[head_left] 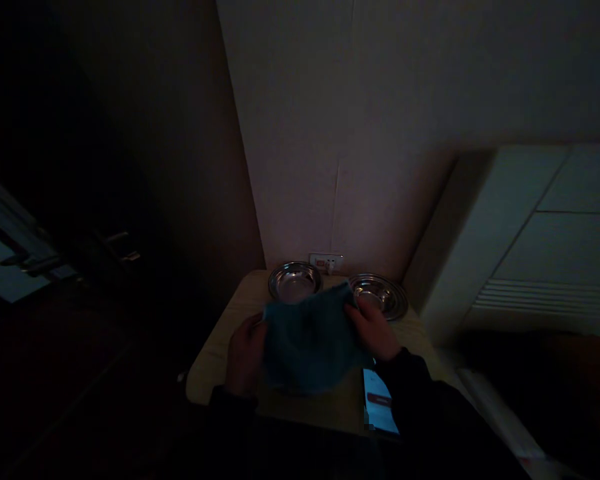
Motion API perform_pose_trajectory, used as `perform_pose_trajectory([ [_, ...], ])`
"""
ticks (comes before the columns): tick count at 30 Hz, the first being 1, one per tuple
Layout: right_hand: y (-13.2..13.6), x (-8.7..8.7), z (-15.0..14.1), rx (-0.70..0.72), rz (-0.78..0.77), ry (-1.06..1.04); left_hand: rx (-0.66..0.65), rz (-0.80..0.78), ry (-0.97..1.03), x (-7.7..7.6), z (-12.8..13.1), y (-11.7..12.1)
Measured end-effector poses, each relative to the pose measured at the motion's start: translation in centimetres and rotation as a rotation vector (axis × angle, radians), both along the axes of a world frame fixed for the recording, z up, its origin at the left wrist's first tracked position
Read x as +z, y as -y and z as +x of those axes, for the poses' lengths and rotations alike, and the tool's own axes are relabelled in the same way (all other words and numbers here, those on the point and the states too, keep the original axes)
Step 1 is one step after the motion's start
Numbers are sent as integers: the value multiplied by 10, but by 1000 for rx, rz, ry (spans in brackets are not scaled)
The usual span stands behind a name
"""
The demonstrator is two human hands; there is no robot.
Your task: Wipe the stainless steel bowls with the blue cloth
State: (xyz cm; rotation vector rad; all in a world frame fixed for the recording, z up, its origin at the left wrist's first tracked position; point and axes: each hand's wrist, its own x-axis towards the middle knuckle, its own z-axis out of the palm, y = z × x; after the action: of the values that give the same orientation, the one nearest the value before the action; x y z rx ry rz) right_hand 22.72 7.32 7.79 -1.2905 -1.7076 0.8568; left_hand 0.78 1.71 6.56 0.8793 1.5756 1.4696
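A teal cloth (310,340) hangs spread between my two hands above a small wooden-topped table (215,347). At its left edge, my left hand (247,353) is closed on the fabric. My right hand (375,330) pinches the upper right corner, just in front of a shiny metal dish (393,297). Another round metal dish (295,283) stands at the back left of the table, its front rim close behind the cloth. The cloth is slightly blurred, and it hides the middle of the tabletop.
Near the front right of the table lies a lit phone (379,400), partly covered by my right sleeve. A wall socket (326,261) sits behind the dishes. To the right stands a pale headboard (520,240); a door handle (120,247) shows at left. The room is dim.
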Motion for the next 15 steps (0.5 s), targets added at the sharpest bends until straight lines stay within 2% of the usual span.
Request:
perform_pose_trajectory([
  [3,1,13,-11,62,38,76,-12,-39,58,-1,13,0],
  [7,19,23,-35,238,197,209,-142,27,259,5,33,6],
  [11,44,12,-52,400,299,323,-142,70,391,7,36,12],
  [13,55,3,-53,486,280,310,-100,26,367,2,28,13],
  [15,62,-6,-48,513,208,229,-58,-14,342,-3,18,14],
])
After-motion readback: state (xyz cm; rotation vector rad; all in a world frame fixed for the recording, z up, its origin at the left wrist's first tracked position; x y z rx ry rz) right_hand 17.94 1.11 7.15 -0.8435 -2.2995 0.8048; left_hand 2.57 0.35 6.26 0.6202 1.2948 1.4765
